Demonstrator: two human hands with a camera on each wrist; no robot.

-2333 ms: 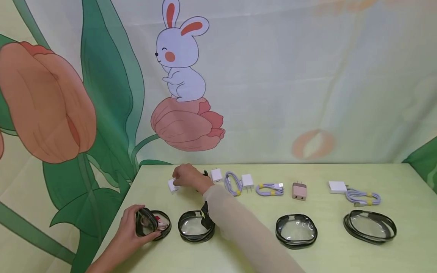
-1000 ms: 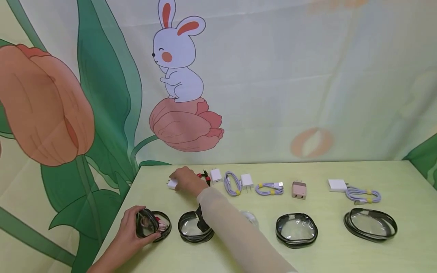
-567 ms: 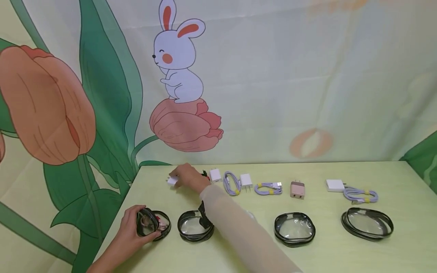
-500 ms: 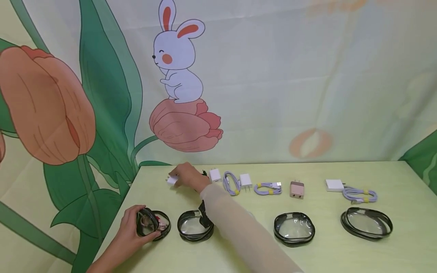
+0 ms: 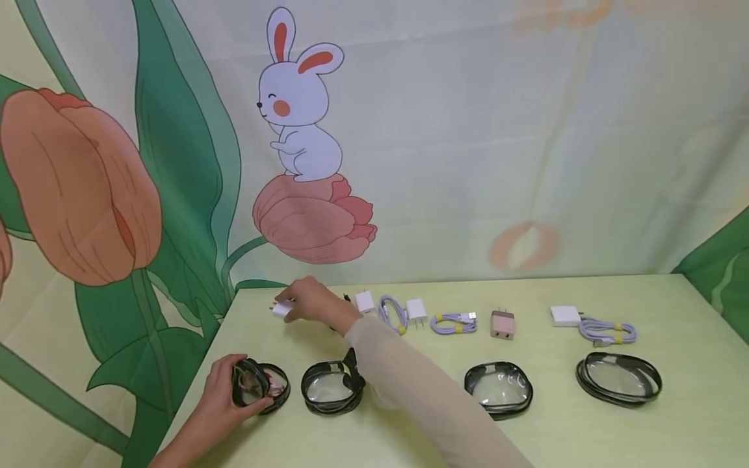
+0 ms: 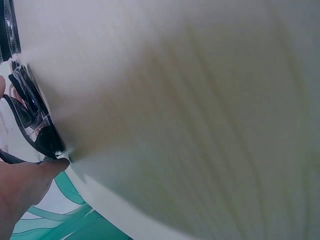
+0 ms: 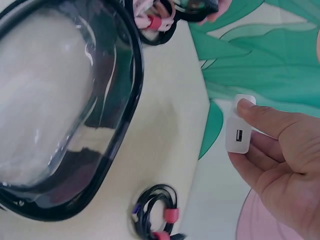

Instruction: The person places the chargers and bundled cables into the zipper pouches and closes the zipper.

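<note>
Since the earlier frame, my right hand has slid a little left, carrying the white charger with it, while my left hand stays put. The charger sits above the far left part of the table, apparently lifted, its prongs turned left. I pinch it firmly: in my wrist view the thumb presses one end and curled fingers back it, leaving the socket face uncovered. I expect it to be light, stiff and tough, but smooth plastic could twist in a fingertip pinch, so I'd hold its broad sides and spare the prongs. My left fingers and thumb are curled around the clear case, its lid tilted up over a pink cable. Those walls look soft, so I'd grip the dark rim and not squeeze.
</note>
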